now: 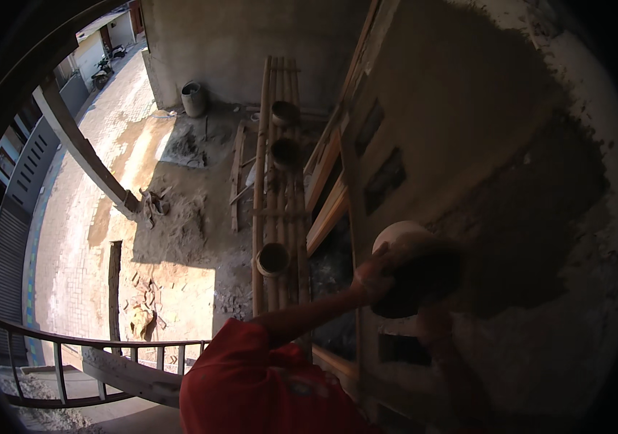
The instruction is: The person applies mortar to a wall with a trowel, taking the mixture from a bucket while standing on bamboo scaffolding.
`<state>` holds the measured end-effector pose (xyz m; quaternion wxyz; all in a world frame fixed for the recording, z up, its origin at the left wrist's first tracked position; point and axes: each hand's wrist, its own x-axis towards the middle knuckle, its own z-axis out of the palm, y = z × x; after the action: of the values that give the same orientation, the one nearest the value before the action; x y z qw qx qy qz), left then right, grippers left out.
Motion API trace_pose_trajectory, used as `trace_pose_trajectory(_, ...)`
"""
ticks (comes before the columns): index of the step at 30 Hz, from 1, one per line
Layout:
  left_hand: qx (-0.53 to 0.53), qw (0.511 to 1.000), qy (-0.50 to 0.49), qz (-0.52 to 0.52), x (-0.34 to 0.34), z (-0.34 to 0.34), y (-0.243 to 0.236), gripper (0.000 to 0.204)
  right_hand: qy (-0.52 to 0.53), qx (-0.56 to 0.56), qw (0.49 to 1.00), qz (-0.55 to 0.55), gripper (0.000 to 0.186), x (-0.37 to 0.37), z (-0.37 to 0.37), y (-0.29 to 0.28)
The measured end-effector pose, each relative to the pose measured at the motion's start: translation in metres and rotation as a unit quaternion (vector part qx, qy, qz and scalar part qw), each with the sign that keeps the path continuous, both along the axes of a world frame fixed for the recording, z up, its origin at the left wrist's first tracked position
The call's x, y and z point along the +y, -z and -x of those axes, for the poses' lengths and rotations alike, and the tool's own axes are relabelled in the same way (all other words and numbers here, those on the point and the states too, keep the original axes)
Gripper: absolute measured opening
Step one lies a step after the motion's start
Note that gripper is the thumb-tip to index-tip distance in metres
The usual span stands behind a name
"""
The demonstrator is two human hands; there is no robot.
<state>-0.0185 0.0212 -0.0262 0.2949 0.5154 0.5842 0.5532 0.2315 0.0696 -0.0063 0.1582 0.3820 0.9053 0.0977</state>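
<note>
A pale bucket [404, 233] is tilted in front of the wall on my right, its mouth dark and its contents hidden in shadow. My left hand [374, 278] grips its left edge, fingers closed on it, with the arm stretched out from a red sleeve. Close below the bucket's lower edge is my right hand [436, 325], dim in the shade. Its fingers cannot be made out, nor whether it touches the bucket. Damp-looking dark plaster [540, 210] covers part of the wall beside both hands.
Left of me runs a scaffold of bamboo poles [260, 181], bearing three buckets: a near one [273, 259], a middle one [285, 154] and a far one [285, 113]. Wooden framing [329, 210] leans by the wall. A metal railing [59, 369] curves at lower left. A drum [193, 99] stands below.
</note>
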Motion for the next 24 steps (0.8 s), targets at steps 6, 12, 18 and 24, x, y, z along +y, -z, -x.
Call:
trace_pose_trajectory(6, 0.017, 0.998, -0.045, -0.037, 0.006, -0.009, 0.037, 0.07, -0.056, 0.084, 0.994, 0.041, 0.021, -0.011, 0.005, -0.035)
trace_pose_trajectory(12, -0.017, 0.998, -0.012, -0.067, -0.009, -0.006, 0.011, 0.072, 0.038, 0.008, 0.998, 0.051, 0.024, -0.017, 0.033, -0.07)
trace_pose_trajectory(18, -0.013, 0.998, 0.006, -0.057, -0.018, -0.001, 0.001, 0.073, 0.015, -0.044, 0.994, 0.097, 0.027, -0.031, 0.01, -0.037)
trace_pose_trajectory(24, 0.063, 0.989, 0.069, -0.116, 0.001, -0.011, -0.006, 0.068, 0.112, 0.147, 0.979, -0.09, 0.035, -0.017, -0.005, -0.108)
